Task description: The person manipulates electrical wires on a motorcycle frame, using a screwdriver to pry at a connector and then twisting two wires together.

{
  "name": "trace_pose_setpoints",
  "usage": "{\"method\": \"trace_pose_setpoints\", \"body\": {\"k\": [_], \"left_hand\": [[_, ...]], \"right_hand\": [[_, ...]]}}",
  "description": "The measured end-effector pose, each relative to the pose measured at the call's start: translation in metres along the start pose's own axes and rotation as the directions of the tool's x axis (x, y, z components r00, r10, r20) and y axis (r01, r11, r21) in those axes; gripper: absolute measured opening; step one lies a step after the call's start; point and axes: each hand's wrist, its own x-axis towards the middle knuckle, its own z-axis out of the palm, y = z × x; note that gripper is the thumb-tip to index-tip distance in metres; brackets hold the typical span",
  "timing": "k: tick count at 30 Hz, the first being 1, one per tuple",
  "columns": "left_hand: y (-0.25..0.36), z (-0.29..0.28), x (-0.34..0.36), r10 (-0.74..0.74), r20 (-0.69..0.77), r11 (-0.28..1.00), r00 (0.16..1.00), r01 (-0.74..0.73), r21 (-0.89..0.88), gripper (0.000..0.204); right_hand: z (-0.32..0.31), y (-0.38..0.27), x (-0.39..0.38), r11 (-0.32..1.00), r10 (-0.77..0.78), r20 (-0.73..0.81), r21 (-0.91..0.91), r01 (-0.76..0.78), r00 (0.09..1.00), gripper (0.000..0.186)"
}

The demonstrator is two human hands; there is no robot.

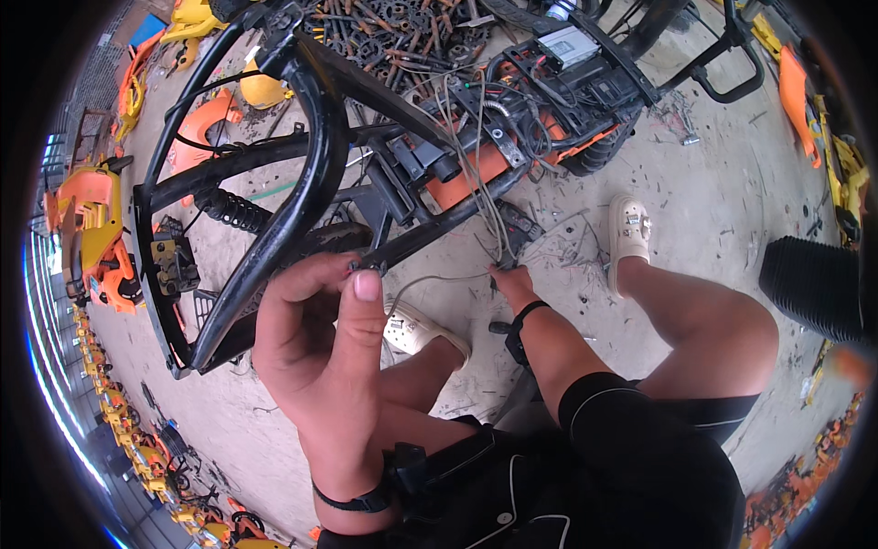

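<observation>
My left hand is raised close to the camera, thumb and forefinger pinched together on a small dark piece with a touch of red, too small to name. Lower and to its right, my right hand closes around a bundle of thin grey cables that hang down from the vehicle frame. One grey cable loops from there toward my left hand, where its end is hidden. The black tubular vehicle frame lies in front of me, with a wiring-filled section at its far right.
Beyond the frame is a heap of rusty metal parts. A black device rests on the floor past my right hand. Orange and yellow body panels line the left side. A black ribbed object stands at the right. Scraps litter the concrete floor.
</observation>
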Motion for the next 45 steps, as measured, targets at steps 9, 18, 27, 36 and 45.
{"method": "trace_pose_setpoints", "body": {"k": [9,18,27,36,45], "left_hand": [[0.005,0.003,-0.001,0.066,0.087,0.993,0.994,-0.057,-0.107,0.014],[0.010,0.005,-0.006,0.203,0.078,0.963,0.976,-0.184,-0.199,0.014],[0.011,-0.002,-0.008,0.224,0.059,0.956,0.973,-0.207,-0.209,0.013],[0.011,0.000,-0.006,0.262,0.059,0.952,0.963,-0.248,-0.179,0.014],[0.005,-0.003,0.003,0.227,0.020,0.959,0.974,-0.219,-0.178,0.013]], "right_hand": [[-0.102,-0.052,-0.001,0.636,-0.080,0.636,0.625,-0.452,0.768,0.030],[-0.127,0.016,-0.060,0.754,0.184,0.667,0.375,-0.539,0.722,0.027],[-0.176,-0.006,-0.132,0.573,0.159,0.523,-0.740,0.353,0.837,0.042],[-0.217,-0.060,-0.172,-0.411,-0.431,0.807,-0.574,0.709,0.403,0.041],[-0.403,-0.129,-0.175,0.635,-0.355,0.584,-0.422,0.647,0.730,0.065]]}}
